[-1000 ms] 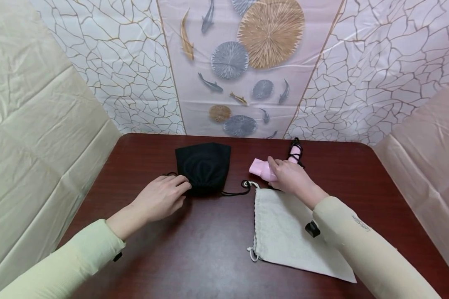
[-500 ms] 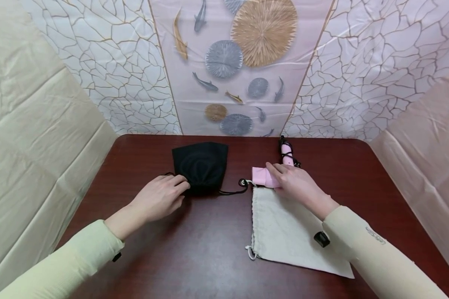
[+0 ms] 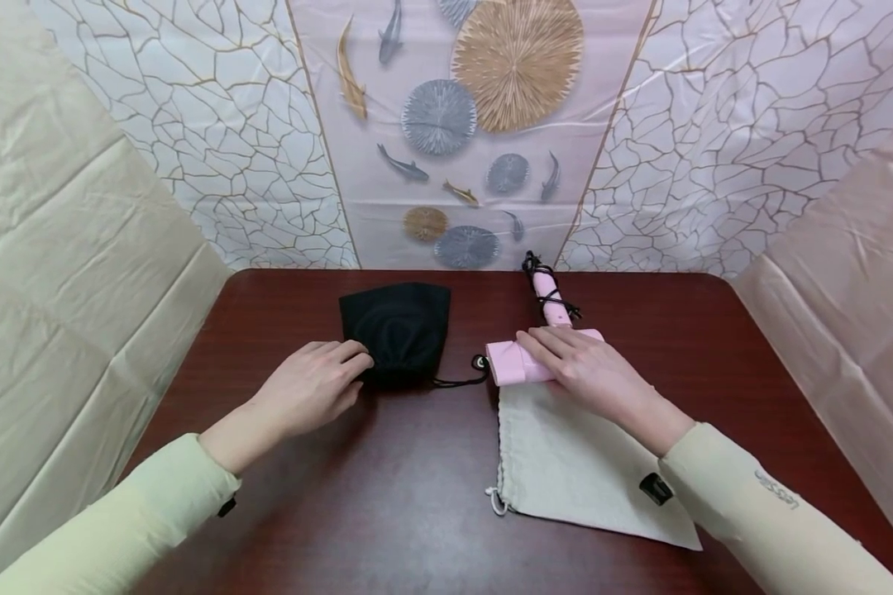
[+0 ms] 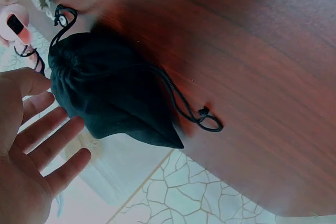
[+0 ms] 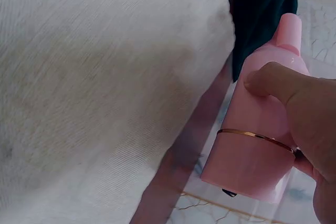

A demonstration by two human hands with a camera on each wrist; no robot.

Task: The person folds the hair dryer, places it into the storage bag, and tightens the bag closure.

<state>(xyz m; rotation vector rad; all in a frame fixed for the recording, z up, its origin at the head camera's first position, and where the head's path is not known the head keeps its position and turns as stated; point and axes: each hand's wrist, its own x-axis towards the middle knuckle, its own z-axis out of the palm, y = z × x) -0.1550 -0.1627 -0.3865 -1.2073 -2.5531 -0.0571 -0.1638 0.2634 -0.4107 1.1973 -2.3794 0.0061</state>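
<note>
A pink hair dryer (image 3: 517, 364) with a flat nozzle is gripped round its barrel by my right hand (image 3: 591, 368). Its handle (image 3: 551, 297) points to the back, wound with black cord. In the right wrist view the thumb presses along the hair dryer (image 5: 257, 129), near a gold ring. Below it lies a cream drawstring bag (image 3: 580, 463), overlapped by the nozzle and my hand. On the left, a filled black drawstring bag (image 3: 398, 326) sits with its gathered mouth toward me. My left hand (image 3: 308, 388) is at its near left corner, fingers spread loosely beside the black bag (image 4: 115, 93).
Everything lies on a dark red-brown table (image 3: 387, 512). A patterned cloth backdrop (image 3: 446, 198) rises behind the far edge, and pale cloth walls (image 3: 104, 248) flank both sides. A black cord loop (image 3: 465, 380) stretches between the two bags.
My right hand has drawn the hair dryer slightly toward me and turned it, so its handle swings left and the nozzle covers the cream bag's upper corner. The left hand stays by the black bag.
</note>
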